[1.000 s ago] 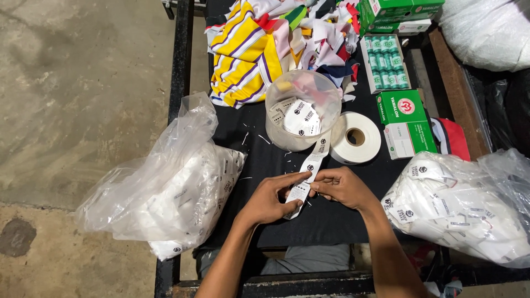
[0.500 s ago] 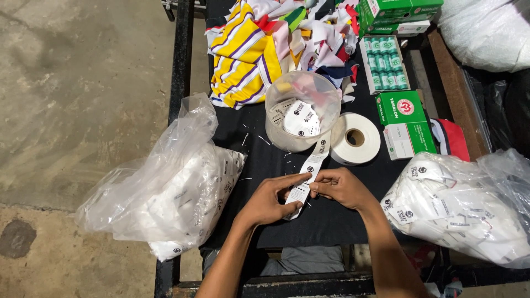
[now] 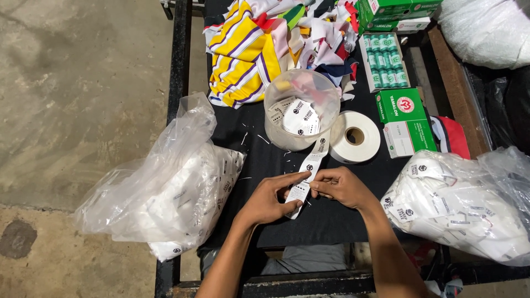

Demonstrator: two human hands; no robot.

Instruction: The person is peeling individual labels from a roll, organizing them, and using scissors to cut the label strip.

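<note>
Black desk (image 3: 331, 221) is carrying the work: left hand (image 3: 269, 200) and right hand (image 3: 342, 187) are both pinching the label strip (image 3: 307, 168), fingers closed, trailing to the tub (image 3: 301, 107) at 12 o'clock. Keeping the strip taut is advisable.

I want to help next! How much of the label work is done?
Some looks done: loose cut labels lie in the clear tub. In hand: the left hand and right hand pinch a printed label strip trailing out of the tub. Probably lots left: both plastic bags bulge with labels.
</note>
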